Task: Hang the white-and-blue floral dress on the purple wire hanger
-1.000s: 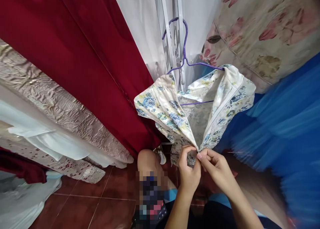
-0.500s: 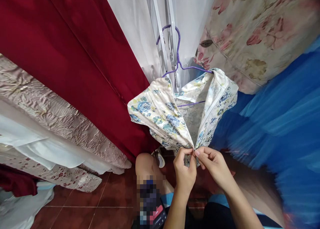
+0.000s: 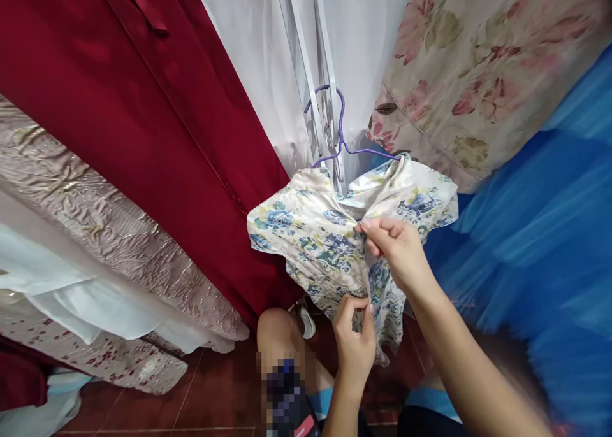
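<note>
A sleeveless white dress (image 3: 325,246) with blue and yellow-green flowers hangs on a purple hanger (image 3: 343,121). Its front is closed from low down up to near the neckline, and only a short V stays apart at the top. At the upper end of the closed seam, my right hand (image 3: 394,246) pinches the zipper pull, which the fingertips mostly hide. Lower on the same seam, my left hand (image 3: 354,329) grips the dress fabric between thumb and forefinger.
White metal bars (image 3: 321,74) stand behind the hanger. Long dark red fabric (image 3: 157,125) and embossed pink fabric (image 3: 119,220) hang at left. Floral fabric (image 3: 444,74) and blue tulle (image 3: 516,252) hang at right. A knee (image 3: 277,332) and a phone (image 3: 299,418) are below.
My right hand has moved up the front seam, and the opening that gaped between the two edges has closed behind it. My left hand stays low, holding the fabric.
</note>
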Available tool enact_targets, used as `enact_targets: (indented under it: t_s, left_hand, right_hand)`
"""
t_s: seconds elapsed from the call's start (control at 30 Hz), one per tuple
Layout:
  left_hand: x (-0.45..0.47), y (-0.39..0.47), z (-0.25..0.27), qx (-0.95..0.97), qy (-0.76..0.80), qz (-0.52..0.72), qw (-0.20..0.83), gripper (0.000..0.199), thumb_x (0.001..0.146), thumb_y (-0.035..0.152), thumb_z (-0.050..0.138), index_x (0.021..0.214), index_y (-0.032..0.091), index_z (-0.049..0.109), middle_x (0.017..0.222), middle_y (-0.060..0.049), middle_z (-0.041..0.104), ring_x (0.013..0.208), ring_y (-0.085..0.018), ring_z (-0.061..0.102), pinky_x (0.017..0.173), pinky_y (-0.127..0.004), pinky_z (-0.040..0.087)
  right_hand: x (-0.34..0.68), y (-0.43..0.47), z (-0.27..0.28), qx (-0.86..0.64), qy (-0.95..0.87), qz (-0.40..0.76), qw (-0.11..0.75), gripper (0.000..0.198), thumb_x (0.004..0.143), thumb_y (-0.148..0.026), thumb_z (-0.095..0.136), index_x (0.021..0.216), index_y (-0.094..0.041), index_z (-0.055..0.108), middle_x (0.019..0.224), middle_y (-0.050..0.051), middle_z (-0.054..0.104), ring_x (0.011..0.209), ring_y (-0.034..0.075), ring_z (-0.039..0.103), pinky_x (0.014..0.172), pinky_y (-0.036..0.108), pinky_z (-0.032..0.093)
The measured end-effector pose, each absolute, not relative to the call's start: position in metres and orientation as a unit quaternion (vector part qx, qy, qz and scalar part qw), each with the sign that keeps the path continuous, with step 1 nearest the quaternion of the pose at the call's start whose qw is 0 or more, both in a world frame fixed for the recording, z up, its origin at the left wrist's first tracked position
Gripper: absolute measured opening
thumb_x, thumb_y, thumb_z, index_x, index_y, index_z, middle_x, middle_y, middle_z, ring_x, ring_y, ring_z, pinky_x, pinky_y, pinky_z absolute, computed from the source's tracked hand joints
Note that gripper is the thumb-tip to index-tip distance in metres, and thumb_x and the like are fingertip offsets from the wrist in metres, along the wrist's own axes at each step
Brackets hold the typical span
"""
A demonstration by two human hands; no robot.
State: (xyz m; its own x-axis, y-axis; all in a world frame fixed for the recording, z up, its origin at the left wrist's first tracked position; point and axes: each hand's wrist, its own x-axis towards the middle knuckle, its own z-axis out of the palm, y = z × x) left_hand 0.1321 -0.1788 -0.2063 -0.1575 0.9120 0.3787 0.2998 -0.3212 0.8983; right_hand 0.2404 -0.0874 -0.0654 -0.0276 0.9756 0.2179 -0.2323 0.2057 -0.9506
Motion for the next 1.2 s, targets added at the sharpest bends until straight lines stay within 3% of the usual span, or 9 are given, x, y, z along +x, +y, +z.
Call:
enact_targets:
  t_s: [0.27, 0.4, 0.53, 0.63, 0.8, 0.9, 1.07, 1.2]
  left_hand:
    - [0.129, -0.174, -0.21, 0.601, 0.514, 0.55, 0.271, 0.008, 0.092, 0.018, 0.057, 0.085, 0.017, 0.061, 0.082, -0.005, 0.061, 0.081, -0.019, 0.06, 0.076, -0.029, 0.047]
    - [0.129, -0.179, -0.225, 0.595, 0.519, 0.543, 0.287, 0.011, 0.093, 0.02, 0.057, 0.083, 0.018, 0.06, 0.08, -0.005, 0.061, 0.079, -0.019, 0.06, 0.077, -0.03, 0.047]
    - [0.12, -0.175, -0.228, 0.591, 0.527, 0.542, 0.28, 0.01, 0.093, 0.023, 0.059, 0.087, 0.018, 0.066, 0.084, -0.006, 0.066, 0.083, -0.021, 0.063, 0.079, -0.031, 0.048]
    - [0.108, -0.158, -0.199, 0.603, 0.502, 0.569, 0.247, 0.01, 0.093, 0.023, 0.06, 0.094, 0.019, 0.07, 0.093, -0.007, 0.069, 0.092, -0.021, 0.065, 0.086, -0.032, 0.049]
    - [0.093, -0.104, -0.093, 0.641, 0.424, 0.631, 0.102, 0.024, 0.097, 0.022, 0.056, 0.117, 0.023, 0.07, 0.111, -0.007, 0.069, 0.105, -0.02, 0.063, 0.094, -0.033, 0.047]
    - [0.092, -0.071, -0.035, 0.684, 0.383, 0.616, 0.078, 0.032, 0.098, 0.028, 0.054, 0.129, 0.024, 0.063, 0.104, -0.006, 0.068, 0.088, -0.017, 0.062, 0.082, -0.032, 0.05]
    - [0.099, -0.053, 0.001, 0.729, 0.391, 0.56, 0.048, 0.019, 0.098, 0.031, 0.056, 0.093, 0.018, 0.069, 0.08, -0.001, 0.064, 0.07, -0.013, 0.057, 0.066, -0.024, 0.044]
    - [0.105, -0.056, 0.005, 0.688, 0.376, 0.619, 0.051, 0.019, 0.098, 0.031, 0.056, 0.089, 0.016, 0.065, 0.075, 0.0, 0.061, 0.067, -0.011, 0.056, 0.063, -0.021, 0.044]
  right_hand:
    - [0.223, -0.04, -0.006, -0.336, -0.542, 0.417, 0.647, 0.028, 0.087, -0.036, 0.068, 0.068, -0.016, 0.066, 0.046, -0.004, 0.051, 0.042, 0.008, 0.038, 0.044, 0.023, 0.028]
    - [0.224, -0.041, 0.002, -0.328, -0.547, 0.4, 0.658, 0.028, 0.089, -0.029, 0.066, 0.065, -0.016, 0.064, 0.046, -0.004, 0.052, 0.043, 0.007, 0.039, 0.044, 0.022, 0.028]
    - [0.227, -0.048, -0.004, -0.333, -0.563, 0.406, 0.639, 0.021, 0.09, -0.029, 0.065, 0.074, -0.016, 0.067, 0.046, -0.005, 0.052, 0.041, 0.007, 0.04, 0.044, 0.022, 0.029]
    - [0.231, -0.053, -0.009, -0.319, -0.574, 0.409, 0.633, 0.021, 0.091, -0.031, 0.064, 0.077, -0.016, 0.065, 0.047, -0.005, 0.052, 0.042, 0.007, 0.043, 0.044, 0.022, 0.03]
    - [0.238, -0.06, -0.011, -0.315, -0.596, 0.394, 0.625, 0.02, 0.093, -0.033, 0.063, 0.081, -0.017, 0.065, 0.05, -0.005, 0.053, 0.044, 0.008, 0.045, 0.044, 0.022, 0.03]
    - [0.241, -0.062, -0.01, -0.31, -0.607, 0.391, 0.618, 0.022, 0.093, -0.036, 0.063, 0.083, -0.017, 0.064, 0.052, -0.005, 0.054, 0.045, 0.008, 0.046, 0.045, 0.023, 0.031]
    - [0.237, -0.057, -0.017, -0.282, -0.585, 0.423, 0.632, 0.028, 0.089, -0.043, 0.067, 0.077, -0.019, 0.06, 0.049, -0.007, 0.048, 0.044, 0.008, 0.04, 0.045, 0.023, 0.029]
    - [0.228, -0.051, -0.032, -0.273, -0.567, 0.428, 0.648, 0.034, 0.087, -0.049, 0.067, 0.074, -0.02, 0.055, 0.051, -0.007, 0.043, 0.045, 0.008, 0.034, 0.044, 0.023, 0.026]
